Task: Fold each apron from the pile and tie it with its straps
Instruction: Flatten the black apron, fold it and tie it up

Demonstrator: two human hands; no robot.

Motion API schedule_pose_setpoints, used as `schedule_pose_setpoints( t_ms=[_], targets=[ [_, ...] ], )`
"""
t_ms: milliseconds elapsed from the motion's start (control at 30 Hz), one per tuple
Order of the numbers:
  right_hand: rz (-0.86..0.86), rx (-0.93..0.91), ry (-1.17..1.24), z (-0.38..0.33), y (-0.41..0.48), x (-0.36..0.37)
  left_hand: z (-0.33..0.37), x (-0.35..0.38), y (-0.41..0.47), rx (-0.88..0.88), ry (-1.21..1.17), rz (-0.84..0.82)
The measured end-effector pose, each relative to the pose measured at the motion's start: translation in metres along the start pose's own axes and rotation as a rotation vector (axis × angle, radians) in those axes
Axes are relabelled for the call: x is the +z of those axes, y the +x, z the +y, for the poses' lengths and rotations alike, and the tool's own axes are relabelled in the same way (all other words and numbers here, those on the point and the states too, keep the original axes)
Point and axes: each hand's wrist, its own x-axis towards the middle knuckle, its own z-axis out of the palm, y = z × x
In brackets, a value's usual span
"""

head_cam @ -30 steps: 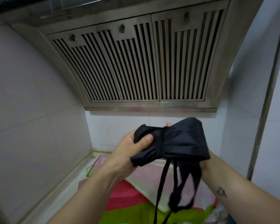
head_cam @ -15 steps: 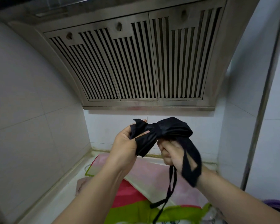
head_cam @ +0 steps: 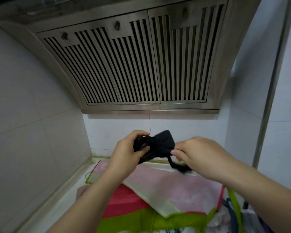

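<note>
A small folded bundle of black apron fabric [head_cam: 160,144] is held up in the air between the two hands, in front of the white tiled wall [head_cam: 116,130] and below the slatted stainless-steel range hood [head_cam: 141,68]. Its long axis is laid roughly across the view, from left to right, with the right end flared and pointed slightly upward and a lower corner hung down to the left. The bundle is cinched near its left third. Its left end is gripped by the left hand [head_cam: 124,156], the fingers being curled over the top and the thumb pressed on the front. At the right end a thin black fabric strap [head_cam: 175,165] is pinched between the thumb and the bent fingertips of the right hand [head_cam: 202,152]; a blurred loop of it is hung below that hand. Underneath, a pile of pink, red and lime-green aprons [head_cam: 175,187] is spread on the pale counter [head_cam: 65,197].
</note>
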Motion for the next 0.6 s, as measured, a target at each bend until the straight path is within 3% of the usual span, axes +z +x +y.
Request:
schedule_pose_setpoints(
  t_ms=[167,400,533,600],
  targets=[
    [-0.187,-0.169,-0.036,0.016,0.020,-0.024,0.006,0.001,-0.009,0.081,0.155,-0.368],
    [-0.427,-0.234,0.481,0.018,0.030,-0.021,0.028,-0.006,-0.015,0.195,0.130,-0.508],
    [-0.637,-0.150,1.031,0.012,0.018,-0.008,0.035,-0.011,-0.022,0.091,-0.189,-0.593],
    [-0.597,-0.128,1.252,0.010,0.016,-0.001,0.036,-0.009,-0.026,0.025,-0.438,-0.589]
  ],
)
